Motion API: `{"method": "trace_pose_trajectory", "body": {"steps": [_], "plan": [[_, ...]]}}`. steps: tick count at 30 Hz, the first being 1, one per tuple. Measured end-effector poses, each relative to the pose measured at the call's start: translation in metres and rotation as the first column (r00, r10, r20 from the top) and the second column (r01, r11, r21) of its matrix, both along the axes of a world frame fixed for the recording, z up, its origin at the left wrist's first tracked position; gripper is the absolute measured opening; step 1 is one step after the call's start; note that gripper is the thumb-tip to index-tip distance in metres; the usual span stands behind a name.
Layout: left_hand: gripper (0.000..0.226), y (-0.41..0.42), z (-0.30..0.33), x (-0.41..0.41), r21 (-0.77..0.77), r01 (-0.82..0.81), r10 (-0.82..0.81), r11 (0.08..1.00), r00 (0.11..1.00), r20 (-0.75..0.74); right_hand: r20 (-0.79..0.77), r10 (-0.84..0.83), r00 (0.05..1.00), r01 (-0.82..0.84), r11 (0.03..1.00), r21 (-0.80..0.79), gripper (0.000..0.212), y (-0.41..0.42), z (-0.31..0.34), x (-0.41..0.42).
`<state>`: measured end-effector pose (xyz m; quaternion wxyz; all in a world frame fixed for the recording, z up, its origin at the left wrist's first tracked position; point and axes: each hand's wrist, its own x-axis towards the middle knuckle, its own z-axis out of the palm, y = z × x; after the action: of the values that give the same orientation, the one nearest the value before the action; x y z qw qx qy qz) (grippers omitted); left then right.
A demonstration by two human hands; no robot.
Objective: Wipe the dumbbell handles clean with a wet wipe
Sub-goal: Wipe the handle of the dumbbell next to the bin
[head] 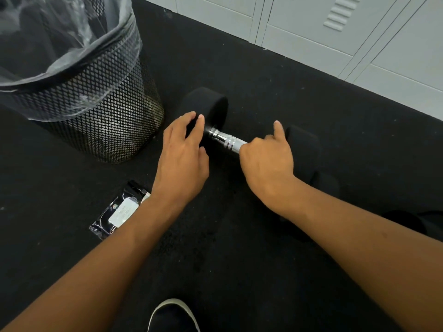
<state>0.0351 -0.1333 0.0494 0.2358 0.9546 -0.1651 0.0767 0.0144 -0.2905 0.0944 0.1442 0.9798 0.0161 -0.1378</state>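
Black floor (239,271) below, grey lockers (335,32) at the far edge. Mesh bin (96,111) with a clear bag, far left. Black dumbbell (211,109) lying on the floor beside the bin. Right hand (267,164) curled around its shiny handle (227,140), first finger sticking out. Left hand (182,161) resting on the near weight, fingers (191,125) spread. Wipes pack (119,212) flat by the left wrist.

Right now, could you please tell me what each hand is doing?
Left hand: open, resting on the dumbbell's head.
Right hand: closed around the dumbbell handle.
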Motion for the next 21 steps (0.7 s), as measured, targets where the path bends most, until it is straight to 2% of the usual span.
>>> {"method": "trace_pose_trajectory", "body": {"steps": [2, 3, 4, 5, 6, 7, 8, 9, 10, 13, 16, 19, 21], "plan": [[0.053, 0.000, 0.004, -0.003, -0.152, -0.044, 0.037, 0.987, 0.998, -0.053, 0.097, 0.016, 0.995, -0.037, 0.976, 0.214, 0.021, 0.003, 0.002, -0.013], [0.049, 0.000, 0.007, -0.007, -0.245, -0.076, 0.061, 0.967, 0.996, -0.069, 0.147, -0.024, 0.989, -0.032, 0.929, 0.369, 0.020, 0.005, 0.001, -0.021], [0.043, 0.000, 0.010, -0.012, -0.343, -0.112, 0.083, 0.933, 0.992, -0.098, 0.158, -0.113, 0.981, 0.008, 0.835, 0.550, 0.019, 0.008, 0.001, -0.029], [0.037, -0.001, 0.014, -0.018, -0.436, -0.153, 0.088, 0.887, 0.982, -0.166, 0.090, -0.223, 0.971, 0.085, 0.671, 0.737, 0.018, 0.010, 0.001, -0.035], [0.033, -0.003, 0.018, -0.025, -0.515, -0.198, 0.059, 0.834, 0.960, -0.273, -0.037, -0.320, 0.947, 0.179, 0.428, 0.886, 0.016, 0.012, -0.001, -0.041], [0.029, -0.005, 0.022, -0.033, -0.578, -0.238, -0.011, 0.781, 0.919, -0.393, -0.182, -0.386, 0.904, 0.258, 0.157, 0.953, 0.015, 0.014, -0.002, -0.046], [0.028, -0.007, 0.024, -0.040, -0.621, -0.272, -0.096, 0.735, 0.865, -0.492, -0.302, -0.425, 0.853, 0.307, -0.059, 0.950, 0.015, 0.015, -0.003, -0.052], [0.027, -0.009, 0.026, -0.047, -0.641, -0.286, -0.161, 0.712, 0.823, -0.545, -0.370, -0.452, 0.812, 0.319, -0.188, 0.929, 0.015, 0.016, -0.005, -0.056], [0.028, -0.011, 0.026, -0.052, -0.644, -0.274, -0.191, 0.714, 0.809, -0.556, -0.395, -0.480, 0.783, 0.306, -0.254, 0.917, 0.015, 0.017, -0.007, -0.060], [0.029, -0.014, 0.027, -0.058, -0.634, -0.270, -0.160, 0.724, 0.829, -0.536, -0.395, -0.559, 0.729, 0.233, -0.339, 0.911, 0.013, 0.021, -0.013, -0.065], [0.033, -0.014, 0.026, -0.057, -0.686, -0.378, -0.138, 0.621, 0.809, -0.571, -0.401, -0.634, 0.661, 0.156, -0.407, 0.900, 0.014, 0.022, -0.013, -0.063], [0.031, -0.012, 0.027, -0.058, -0.720, -0.488, -0.145, 0.493, 0.770, -0.621, -0.336, -0.676, 0.655, 0.124, -0.343, 0.931, 0.012, 0.024, -0.013, -0.060], [0.018, -0.009, 0.027, -0.060, -0.719, -0.510, -0.145, 0.472, 0.760, -0.634, -0.286, -0.688, 0.667, 0.121, -0.279, 0.953, 0.012, 0.027, -0.013, -0.059]]}}
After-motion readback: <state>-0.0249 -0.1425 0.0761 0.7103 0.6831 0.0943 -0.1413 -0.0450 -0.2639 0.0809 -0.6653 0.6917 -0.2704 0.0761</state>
